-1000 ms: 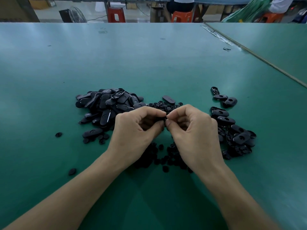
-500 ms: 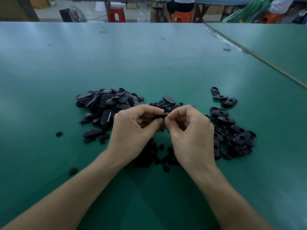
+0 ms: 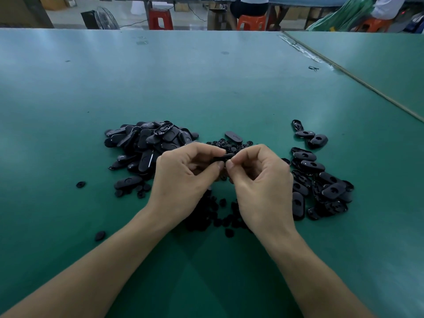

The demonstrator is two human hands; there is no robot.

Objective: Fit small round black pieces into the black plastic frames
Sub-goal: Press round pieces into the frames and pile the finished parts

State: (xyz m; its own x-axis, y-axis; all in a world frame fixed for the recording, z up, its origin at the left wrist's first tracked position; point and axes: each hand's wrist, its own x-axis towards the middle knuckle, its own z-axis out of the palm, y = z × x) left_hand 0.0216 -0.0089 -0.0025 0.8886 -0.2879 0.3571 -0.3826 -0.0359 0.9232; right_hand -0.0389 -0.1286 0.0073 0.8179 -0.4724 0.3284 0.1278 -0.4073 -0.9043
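My left hand (image 3: 183, 177) pinches one black oval plastic frame (image 3: 223, 157) between thumb and fingers, just above the table. My right hand (image 3: 261, 180) meets it from the right, its thumb and forefinger pinched at the frame's end; whether a small round piece sits between them is hidden. A heap of black frames (image 3: 146, 143) lies to the left. Small round black pieces (image 3: 229, 144) are scattered behind my hands, and more round pieces (image 3: 218, 216) lie under my wrists. A second group of frames (image 3: 321, 180) lies to the right.
All of it lies on a green table (image 3: 206, 88). Stray round pieces (image 3: 80, 184) (image 3: 100, 235) lie at the left. A seam (image 3: 358, 81) joins a second green table at the right. Beyond the far edge are orange stools (image 3: 160, 18), a fan and seated people.
Both hands have stayed together at the same spot, shifting only slightly towards me; the frame between the fingertips now shows a little more.
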